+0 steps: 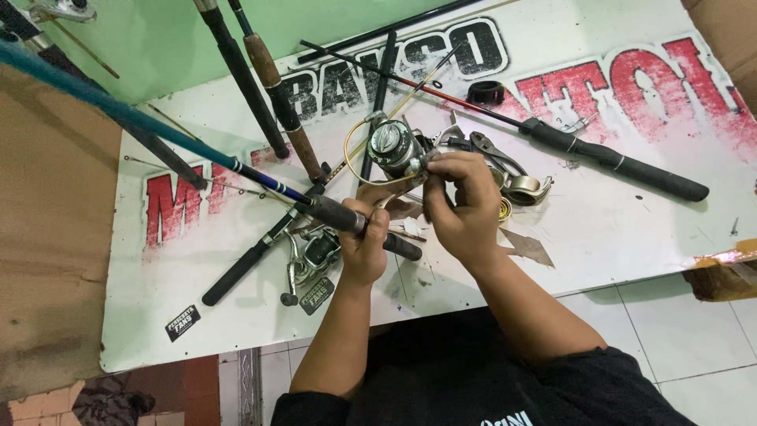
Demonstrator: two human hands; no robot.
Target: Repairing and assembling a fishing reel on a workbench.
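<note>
Two hands: we are gripping a rod handle (347,217) left-handed (364,251), right hand (461,207) pinching a spinning reel (394,147); pliers (493,154), a second reel (311,256) and rods crowding the white board (615,229).

A board (599,229) lies flat as the work surface, with tiled floor (686,331) before it. Near its middle, the left hand (364,246) wraps a rod handle (339,214), and the right hand (461,207) sits just right of it, fingers on a fishing reel (393,147) held above the board. A second reel (311,256) lies left of the left hand. Pliers (495,154), it seems, lie behind the right hand. Another rod (615,160) stretches across the right half, well apart. Several rods (260,87) lean in from the back left.
</note>
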